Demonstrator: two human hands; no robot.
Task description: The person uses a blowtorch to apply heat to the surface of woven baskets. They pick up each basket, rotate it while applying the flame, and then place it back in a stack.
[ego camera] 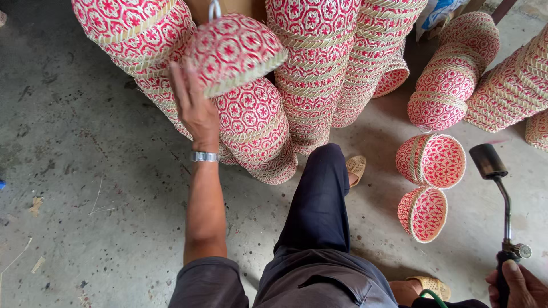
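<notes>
Red-and-cream woven bamboo basket (pixel 234 50) gripped by L hand (pixel 194 108), fingers (pixel 178 80) wrapped on its rim, stacked baskets (pixel 314 68) just behind. Black metal gas torch (pixel 498 194) clasped at handle by R hand (pixel 516 285).

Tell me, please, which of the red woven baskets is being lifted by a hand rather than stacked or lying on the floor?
The single basket held up by the left hand, upside down before the tall stacks; all others sit stacked or lie loose on the floor.
</notes>
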